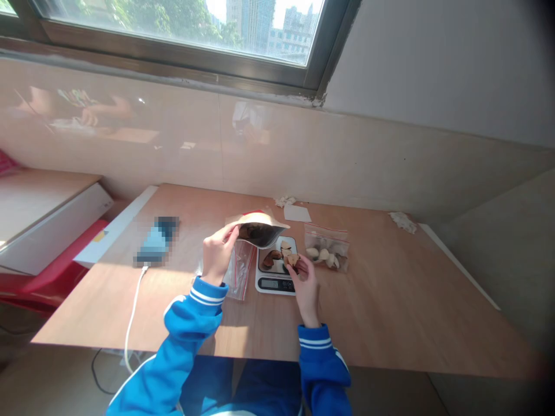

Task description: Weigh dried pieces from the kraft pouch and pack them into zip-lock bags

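My left hand point(219, 249) pinches the left edge of an open pouch point(261, 229), its dark inside facing me, tilted above the scale. Pale-and-brown dried pieces point(291, 260) sit between the fingers of my right hand point(307, 283), over the right side of the plate; their exact kind I cannot make out. Under them is a small white digital kitchen scale point(263, 284), with more brown and pale pieces point(272, 259) on its dark plate. Its display faces me, but the reading is too small to tell. What the pouch holds is mostly hidden.
A zip bag point(327, 248) of pale pieces lies right of the scale, and a clear plastic bag point(240, 271) lies left. Behind are white paper point(298, 213) and crumpled tissue point(285, 201). A blurred phone point(156, 240) with a white cable point(134, 306) lies on the left of the table point(390, 323).
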Action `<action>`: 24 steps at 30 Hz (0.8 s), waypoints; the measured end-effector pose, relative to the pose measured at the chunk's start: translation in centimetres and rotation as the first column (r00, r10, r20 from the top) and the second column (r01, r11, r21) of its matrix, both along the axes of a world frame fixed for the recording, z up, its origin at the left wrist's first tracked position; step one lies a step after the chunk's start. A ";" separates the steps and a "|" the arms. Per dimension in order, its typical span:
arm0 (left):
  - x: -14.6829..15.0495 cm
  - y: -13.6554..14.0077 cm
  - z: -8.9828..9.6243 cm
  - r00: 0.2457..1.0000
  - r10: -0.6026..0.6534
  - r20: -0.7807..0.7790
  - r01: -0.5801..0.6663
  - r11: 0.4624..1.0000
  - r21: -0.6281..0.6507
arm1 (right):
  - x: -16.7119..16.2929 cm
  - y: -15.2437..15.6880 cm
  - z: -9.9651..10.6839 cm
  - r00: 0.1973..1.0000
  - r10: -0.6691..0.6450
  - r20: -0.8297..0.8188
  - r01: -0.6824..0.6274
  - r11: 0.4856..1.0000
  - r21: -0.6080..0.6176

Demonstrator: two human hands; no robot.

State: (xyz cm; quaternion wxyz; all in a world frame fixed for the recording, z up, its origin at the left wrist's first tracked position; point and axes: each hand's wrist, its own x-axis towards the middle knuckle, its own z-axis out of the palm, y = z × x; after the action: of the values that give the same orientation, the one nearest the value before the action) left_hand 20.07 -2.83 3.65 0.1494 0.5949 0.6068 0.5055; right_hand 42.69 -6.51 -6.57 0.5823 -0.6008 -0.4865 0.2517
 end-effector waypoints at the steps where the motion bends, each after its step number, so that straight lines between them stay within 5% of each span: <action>1: -0.1 0.0 0.0 1.000 -0.001 0.000 0.001 1.000 0.001 | 0.1 0.6 -0.5 0.995 -0.004 0.104 0.003 1.000 0.010; 4: -0.3 -0.1 -0.1 1.000 -0.016 0.005 0.016 1.000 -0.001 | 0.4 1.5 -0.6 0.919 -0.077 0.387 0.041 0.994 0.100; 9: -0.4 0.4 0.2 0.999 -0.046 0.023 0.045 0.999 0.003 | 0.9 2.7 1.4 0.878 -0.081 0.473 -0.009 0.982 0.186; 13: -0.4 1.0 0.7 1.000 -0.006 0.026 0.005 1.000 0.012 | 0.2 5.1 1.7 0.827 0.067 0.558 -0.123 0.990 0.064; 18: -0.7 1.4 0.6 0.999 -0.003 0.033 0.002 1.000 0.022 | -0.2 7.1 0.5 0.714 0.147 0.684 -0.095 0.989 -0.113; 21: -0.7 1.4 0.5 1.000 -0.004 0.023 0.004 1.000 0.028 | 0.4 6.2 0.9 0.751 0.112 0.650 -0.084 0.994 -0.074; 24: -0.6 1.4 0.4 1.000 -0.009 0.002 0.009 1.000 0.025 | 0.8 3.9 3.5 0.862 0.053 0.504 -0.110 0.990 0.084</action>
State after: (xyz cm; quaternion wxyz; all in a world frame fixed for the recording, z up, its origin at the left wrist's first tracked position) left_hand 19.50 -1.47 4.03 0.1449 0.5987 0.5976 0.5133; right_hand 43.45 -2.60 -3.06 0.4571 -0.5912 -0.6591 0.0845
